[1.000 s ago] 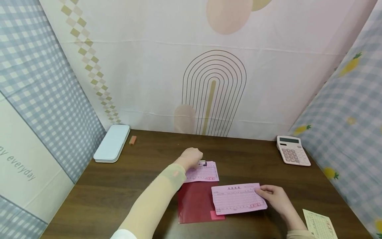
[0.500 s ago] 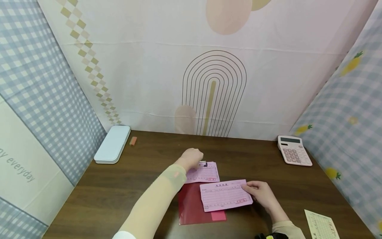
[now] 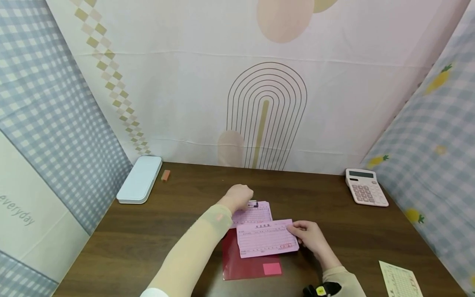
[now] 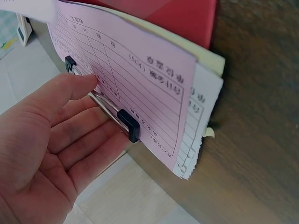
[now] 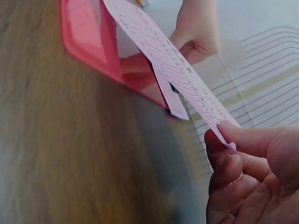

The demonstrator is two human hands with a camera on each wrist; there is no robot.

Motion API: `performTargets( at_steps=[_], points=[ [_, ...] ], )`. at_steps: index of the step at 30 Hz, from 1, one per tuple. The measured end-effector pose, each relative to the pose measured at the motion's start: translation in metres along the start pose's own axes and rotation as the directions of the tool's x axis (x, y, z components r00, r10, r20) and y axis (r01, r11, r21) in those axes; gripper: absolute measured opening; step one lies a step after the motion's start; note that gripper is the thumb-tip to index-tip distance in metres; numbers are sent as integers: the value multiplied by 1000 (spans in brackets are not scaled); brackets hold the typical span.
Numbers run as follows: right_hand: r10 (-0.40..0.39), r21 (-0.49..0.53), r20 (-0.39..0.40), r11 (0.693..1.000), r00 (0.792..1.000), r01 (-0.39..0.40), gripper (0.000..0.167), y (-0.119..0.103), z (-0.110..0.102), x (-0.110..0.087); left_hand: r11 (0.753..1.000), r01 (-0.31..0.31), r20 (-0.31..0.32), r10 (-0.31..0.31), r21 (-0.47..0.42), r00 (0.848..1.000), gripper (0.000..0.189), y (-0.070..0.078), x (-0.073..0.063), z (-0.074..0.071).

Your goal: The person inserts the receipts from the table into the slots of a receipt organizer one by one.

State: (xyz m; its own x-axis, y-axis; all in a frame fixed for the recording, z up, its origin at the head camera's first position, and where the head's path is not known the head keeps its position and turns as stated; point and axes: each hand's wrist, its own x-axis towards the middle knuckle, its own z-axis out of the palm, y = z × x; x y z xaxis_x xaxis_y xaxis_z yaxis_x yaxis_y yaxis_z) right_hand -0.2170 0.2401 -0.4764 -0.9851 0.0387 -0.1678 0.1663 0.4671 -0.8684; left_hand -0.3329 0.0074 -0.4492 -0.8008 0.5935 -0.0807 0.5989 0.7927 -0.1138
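Note:
A red clipboard [image 3: 240,267] lies on the table, its lower right corner marked by a pink patch [image 3: 272,269]. At its top my left hand [image 3: 238,196] grips the metal clip [image 4: 125,119], thumb on the clip and fingers curled beneath the board's edge. Under that clip sit pink printed forms [image 4: 145,79], with white and yellowish sheets behind them. My right hand [image 3: 309,235] pinches another pink form [image 3: 264,240] by its right edge, between thumb and forefinger. This form hangs over the middle of the clipboard and overlaps the clipped papers' lower edge in the head view.
A yellowish form [image 3: 400,278] lies at the front right of the table. A white calculator [image 3: 365,187] stands at the back right. At the back left are a pale blue case [image 3: 140,179] and a small orange-brown block [image 3: 165,175]. A patterned cloth [image 3: 185,103] hangs behind.
My right hand has moved left and slightly away from me, bringing the pink form from the clipboard's right side to over its middle. The left hand has stayed at the clip.

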Motion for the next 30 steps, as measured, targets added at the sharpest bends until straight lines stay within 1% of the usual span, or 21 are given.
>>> performTargets(
  at_steps=[8,13,18,22,26,30],
  points=[
    [-1,21,12,1000,1000,1,20,-8,20,10,1000,9,18,-9,-15,1000,9,-1,-2,-2],
    [27,10,7,1000,1000,-27,17,-11,29,14,1000,8,30,-8,-19,1000,12,-2,-3,-3],
    [55,13,9,998,998,-55,18,-14,34,17,1000,3,24,-3,-14,1000,12,-2,-2,-3],
    [82,34,5,996,997,-82,20,-15,38,20,1000,-6,13,6,-14,1000,11,-2,-1,-1],
    [105,82,16,991,994,-106,24,-15,41,24,1000,-10,1,10,-13,1000,10,-2,1,1],
    [129,122,23,984,991,-131,23,-14,44,27,1000,-10,0,10,-11,1000,9,-3,1,2]
  ],
)
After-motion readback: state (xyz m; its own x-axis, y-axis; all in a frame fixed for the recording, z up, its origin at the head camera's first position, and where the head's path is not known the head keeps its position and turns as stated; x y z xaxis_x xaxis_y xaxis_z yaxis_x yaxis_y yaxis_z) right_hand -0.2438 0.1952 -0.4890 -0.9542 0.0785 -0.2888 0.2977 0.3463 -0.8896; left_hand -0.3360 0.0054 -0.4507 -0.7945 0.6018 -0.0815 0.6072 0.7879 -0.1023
